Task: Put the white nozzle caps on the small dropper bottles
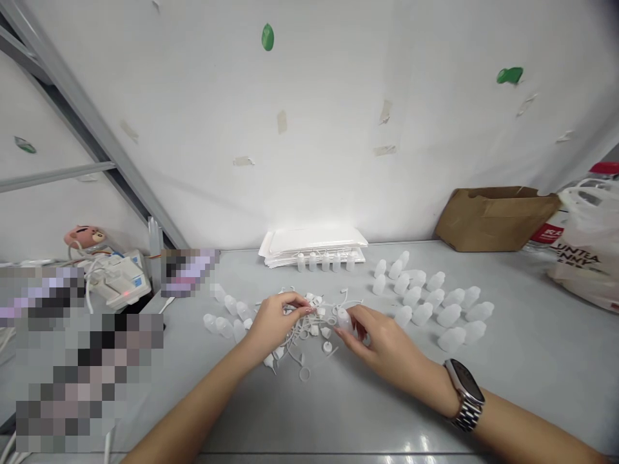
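My right hand (374, 335) is closed around a small translucent plastic bottle (343, 318), held upright over the grey table. My left hand (278, 317) reaches into a loose pile of small white caps (327, 347) and white strap rings (304, 373). Its thumb and fingertips come together at the pile; what lies between them, if anything, is too small to make out. Several more bottles (422, 314) stand in loose rows to the right of my right hand. Another group of bottles (223, 327) sits left of my left hand, partly hidden by it.
At the back, a row of small capped bottles (325, 262) stands before a stack of white sheets or packets (314, 240). A cardboard box (498, 219) and a plastic bag (590, 245) are at the right. Cables and a white power strip (123, 280) lie at the left.
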The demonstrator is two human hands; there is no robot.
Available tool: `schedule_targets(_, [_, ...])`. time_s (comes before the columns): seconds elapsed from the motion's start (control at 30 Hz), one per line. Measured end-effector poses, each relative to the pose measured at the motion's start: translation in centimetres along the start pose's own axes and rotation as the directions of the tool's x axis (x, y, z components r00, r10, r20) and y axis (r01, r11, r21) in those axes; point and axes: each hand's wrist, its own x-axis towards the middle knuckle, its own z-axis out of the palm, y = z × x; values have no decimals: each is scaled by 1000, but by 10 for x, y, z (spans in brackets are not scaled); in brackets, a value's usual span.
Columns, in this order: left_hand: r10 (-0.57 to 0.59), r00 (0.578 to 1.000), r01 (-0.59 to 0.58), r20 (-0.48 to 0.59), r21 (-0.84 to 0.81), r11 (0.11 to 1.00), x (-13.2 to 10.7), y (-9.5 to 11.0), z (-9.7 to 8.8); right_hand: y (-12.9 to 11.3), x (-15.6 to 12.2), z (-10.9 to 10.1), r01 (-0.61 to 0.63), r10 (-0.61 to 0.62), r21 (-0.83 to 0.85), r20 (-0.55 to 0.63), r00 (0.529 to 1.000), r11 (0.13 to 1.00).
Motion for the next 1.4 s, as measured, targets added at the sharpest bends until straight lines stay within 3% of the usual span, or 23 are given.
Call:
schedule_targets(0.13, [-26, 1000, 22, -12, -288, 957, 0, 0, 0, -2, 0, 1, 26, -26, 16, -9, 1000, 1000])
schedule_targets(0.27, [-64, 993, 108, 100, -530, 841, -5, 6, 4, -7, -1, 6, 31, -32, 85, 10, 999, 996])
schedule_targets(0.43, [-65, 990, 125, 122, -591, 797, -15, 10, 15, -12, -1, 13, 83, -86, 154, 16, 996, 985])
schedule_targets(0.6, [-28, 994, 94, 109, -666, 740, -17, 11, 19, -10, -1, 13, 37, -37, 140, 3, 999, 989])
schedule_targets(1.03, [-58, 997, 75, 48, -623, 778, -20, 14, 22, -5, 0, 15, 52, -32, 137, -147, 989, 989])
schedule_targets(1.27, [-120, 992, 115, 41, -700, 705, -18, 11, 24, -2, -5, 19, 185, -143, 136, -273, 951, 973])
schedule_targets(1.4, [-112, 993, 97, 31, -755, 648, -21, 15, 26, -6, -4, 14, 256, -240, 14, -307, 921, 966])
